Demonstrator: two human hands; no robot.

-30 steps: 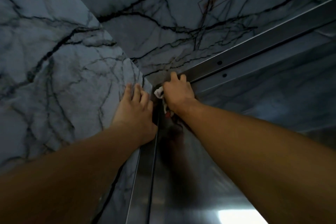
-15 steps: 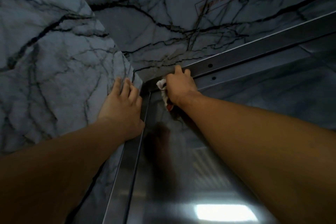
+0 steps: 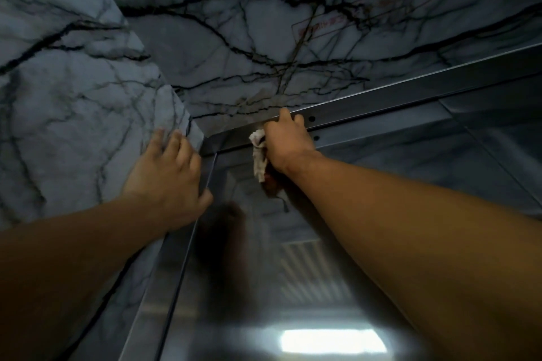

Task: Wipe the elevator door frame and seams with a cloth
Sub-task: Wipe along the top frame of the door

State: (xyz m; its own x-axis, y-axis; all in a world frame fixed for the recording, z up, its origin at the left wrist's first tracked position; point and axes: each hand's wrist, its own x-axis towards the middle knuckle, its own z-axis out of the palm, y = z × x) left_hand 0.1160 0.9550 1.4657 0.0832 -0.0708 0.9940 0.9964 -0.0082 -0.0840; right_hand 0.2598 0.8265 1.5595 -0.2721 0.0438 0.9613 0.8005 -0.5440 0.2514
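An elevator landing in a building: veined marble wall [image 3: 73,91] cladding meets a brushed-steel door frame [image 3: 381,102] and door [image 3: 234,287].

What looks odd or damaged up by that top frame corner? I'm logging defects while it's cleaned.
A brownish smudge stains the marble just above the top frame rail, beside the right hand holding the cloth. Nothing looks bent or broken.

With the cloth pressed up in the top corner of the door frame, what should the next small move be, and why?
Probably slide the right hand rightward along the top frame rail, keeping the cloth pressed to it. The cloth sits near the rail's left corner, and a long run of rail lies to its right. The left hand is spread flat on the marble wall.
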